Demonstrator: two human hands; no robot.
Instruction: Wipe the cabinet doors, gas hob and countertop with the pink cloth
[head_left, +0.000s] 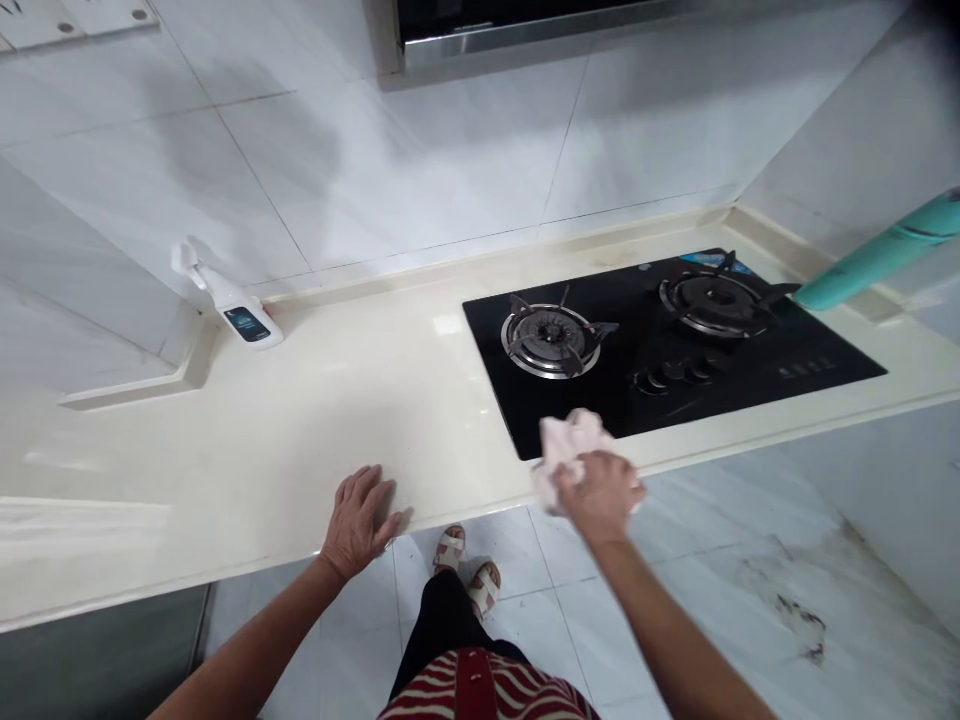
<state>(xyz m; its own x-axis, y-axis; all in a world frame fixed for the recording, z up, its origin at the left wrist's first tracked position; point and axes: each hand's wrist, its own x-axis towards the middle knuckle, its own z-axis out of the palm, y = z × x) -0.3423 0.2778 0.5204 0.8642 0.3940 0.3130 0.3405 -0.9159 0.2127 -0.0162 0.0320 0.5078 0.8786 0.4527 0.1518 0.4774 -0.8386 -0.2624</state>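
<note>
My right hand (602,492) is closed round a pale pink cloth (568,440), slightly blurred, at the front edge of the counter. The cloth overlaps the near left corner of the black gas hob (622,400). My left hand (361,522) rests on the cream countertop (405,420) near its front edge, fingers stretched out, with nothing in it. Two burners sit on the hob: a left burner (551,338) and a right burner (716,300), with control knobs between them toward the front.
A white spray bottle (247,315) stands at the back left by the tiled wall. A green tube (877,250) slants over the hob's right side. The range hood (525,35) hangs above. Below the counter edge lies the tiled floor (712,570), where my sandals show.
</note>
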